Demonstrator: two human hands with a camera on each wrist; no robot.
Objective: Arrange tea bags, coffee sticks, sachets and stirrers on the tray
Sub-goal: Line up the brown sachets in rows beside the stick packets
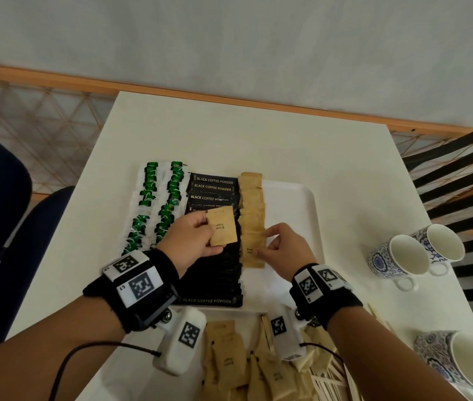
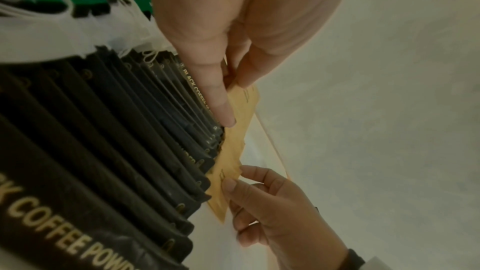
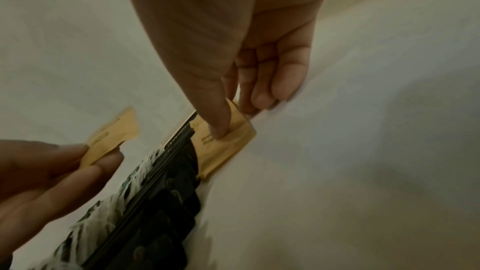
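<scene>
Sachets of brown sugar [image 1: 252, 215] lie in an overlapping column on the white tray [image 1: 296, 209], just to the right of the black coffee sticks [image 1: 212, 192], which in turn sit beside two columns of green-tagged tea bags [image 1: 154, 204] at the tray's left side. Your left hand [image 1: 193, 238] pinches one loose sachet [image 1: 223, 225] between thumb and fingers, lifted above the coffee sticks; the right wrist view shows the same sachet [image 3: 109, 137] gripped at its near end. Your right hand [image 1: 283, 248] has its thumb pressed on the nearest sachet in the column [image 1: 251, 254], fingers curled at its right edge, so it pinches that sachet against the tray. In the right wrist view the thumb tip [image 3: 221, 128] rests flat on the brown paper. More sachets [image 1: 229, 363] lie heaped on the desk [image 1: 229, 134] near you, with wooden stirrers [image 1: 330, 380] beside them. Three patterned mugs [image 1: 408, 256] lie on their sides at the right of the desk.
</scene>
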